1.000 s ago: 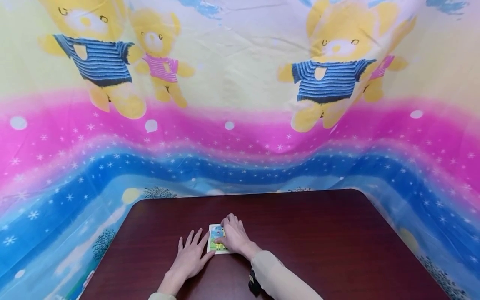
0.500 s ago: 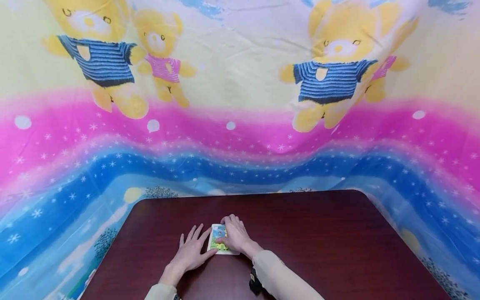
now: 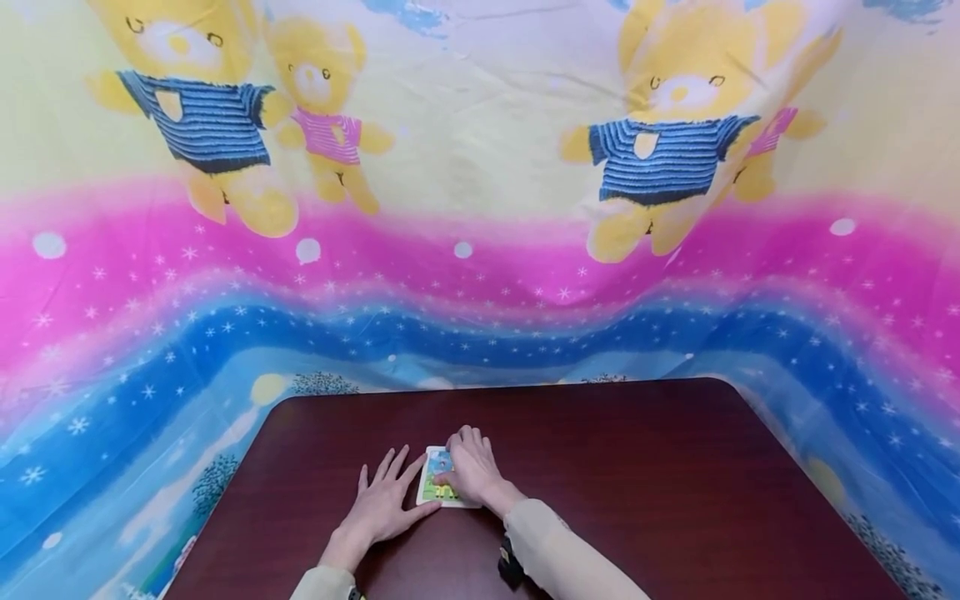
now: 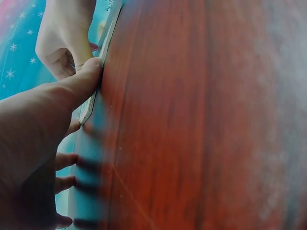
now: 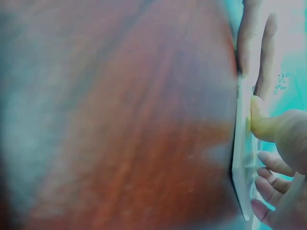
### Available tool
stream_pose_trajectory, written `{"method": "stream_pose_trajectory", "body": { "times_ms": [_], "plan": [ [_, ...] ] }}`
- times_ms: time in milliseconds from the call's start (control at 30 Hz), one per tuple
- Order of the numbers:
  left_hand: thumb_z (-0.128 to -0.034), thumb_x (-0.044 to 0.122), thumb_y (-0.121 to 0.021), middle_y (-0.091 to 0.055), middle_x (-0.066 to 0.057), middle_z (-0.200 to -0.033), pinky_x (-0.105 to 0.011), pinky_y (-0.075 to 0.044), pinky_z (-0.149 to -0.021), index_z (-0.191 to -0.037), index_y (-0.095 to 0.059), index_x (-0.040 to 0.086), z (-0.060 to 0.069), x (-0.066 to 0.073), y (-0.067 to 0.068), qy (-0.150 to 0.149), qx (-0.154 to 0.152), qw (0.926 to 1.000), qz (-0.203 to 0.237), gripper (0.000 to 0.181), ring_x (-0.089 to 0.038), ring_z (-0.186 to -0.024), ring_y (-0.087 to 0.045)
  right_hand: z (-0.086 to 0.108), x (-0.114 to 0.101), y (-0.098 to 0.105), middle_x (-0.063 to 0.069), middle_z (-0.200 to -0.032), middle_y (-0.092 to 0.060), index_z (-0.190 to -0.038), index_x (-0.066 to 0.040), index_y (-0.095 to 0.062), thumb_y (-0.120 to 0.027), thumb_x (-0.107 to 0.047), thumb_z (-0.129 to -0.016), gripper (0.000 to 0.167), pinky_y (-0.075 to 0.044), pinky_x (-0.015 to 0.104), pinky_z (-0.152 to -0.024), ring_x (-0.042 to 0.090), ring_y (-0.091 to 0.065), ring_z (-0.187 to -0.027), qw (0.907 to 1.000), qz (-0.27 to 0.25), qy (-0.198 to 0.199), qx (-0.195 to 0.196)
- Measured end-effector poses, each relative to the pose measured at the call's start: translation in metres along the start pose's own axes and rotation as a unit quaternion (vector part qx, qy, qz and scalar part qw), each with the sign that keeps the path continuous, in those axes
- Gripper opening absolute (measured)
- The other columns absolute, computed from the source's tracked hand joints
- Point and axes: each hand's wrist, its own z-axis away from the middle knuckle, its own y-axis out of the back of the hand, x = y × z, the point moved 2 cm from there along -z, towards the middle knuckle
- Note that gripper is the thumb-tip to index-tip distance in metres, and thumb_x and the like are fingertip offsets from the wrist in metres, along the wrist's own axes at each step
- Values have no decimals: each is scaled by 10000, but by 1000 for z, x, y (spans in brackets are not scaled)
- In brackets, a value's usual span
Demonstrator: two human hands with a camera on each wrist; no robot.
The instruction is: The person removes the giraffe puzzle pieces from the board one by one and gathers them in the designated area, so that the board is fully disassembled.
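A small flat picture puzzle board point(image 3: 432, 481) with a white border lies near the front of the dark red table point(image 3: 637, 475). Its blue and green picture is partly covered by my right hand point(image 3: 477, 473). The right thumb and fingers are bent about a yellow puzzle piece point(image 3: 448, 492) on the board; how firmly they grip it is hidden. My left hand point(image 3: 372, 510) lies to the left with its fingers spread on the tabletop. Its thumb point(image 4: 88, 72) rests against the board's near edge, and its index fingertip is by the left edge.
A patterned cloth point(image 3: 465, 292) with printed bears hangs behind and around the table. A dark wrist device point(image 3: 511, 563) sits under the right sleeve point(image 3: 562, 542).
The board and both hands have shifted very slightly to the right in the head view. The visible yellow shape near the right thumb looks a little different; the hands keep nearly the same pose.
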Motion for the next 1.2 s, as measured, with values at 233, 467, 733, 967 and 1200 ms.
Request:
{"method": "stream_pose_trajectory", "body": {
  "times_ms": [233,467,733,967,1200],
  "plan": [
    [-925,692,-764,-371,-206,-1777,-857,-177,-1256,-1676,-482,203,-1,2,1,-70,82,9999,70,940,-480,-1668,-292,-1,-2,-2,63,-1184,-595,-1098,-108,-677,-912,-418,-911,432,-423,399,-915,211,-473,-1024,10000,64,-49,-10],
    [-919,698,-767,-380,-207,-1771,-855,-185,-1255,-1673,-488,220,-4,0,-2,-105,98,9999,18,936,-489,-1660,-303,4,7,0,22,-1107,-648,-1245,-104,-659,-891,-485,-917,553,-451,397,-913,186,-520,-994,10000,-63,35,24],
    [-927,742,-723,-363,-172,-1789,-850,-171,-1265,-1678,-482,252,-1,-2,-3,33,61,10000,-52,929,-462,-1676,-289,19,26,9,58,-1233,-643,-1280,-75,-761,-820,-468,-987,493,-418,368,-856,197,-518,-1055,9992,60,287,260],
    [-936,757,-698,-351,-175,-1795,-851,-171,-1265,-1688,-464,253,0,-4,-5,7,56,10000,-74,936,-461,-1680,-281,27,27,4,87,-1283,-620,-1341,-48,-709,-854,-499,-949,615,-412,357,-863,200,-501,-1067,9984,97,442,324],
    [-929,740,-720,-361,-175,-1790,-850,-174,-1264,-1683,-473,250,-1,-3,-4,5,106,9999,-52,932,-462,-1677,-289,28,21,6,59,-1125,-604,-1271,-45,-685,-897,-485,-906,610,-353,311,-805,168,-425,-948,9976,234,510,404]
  ]
}}
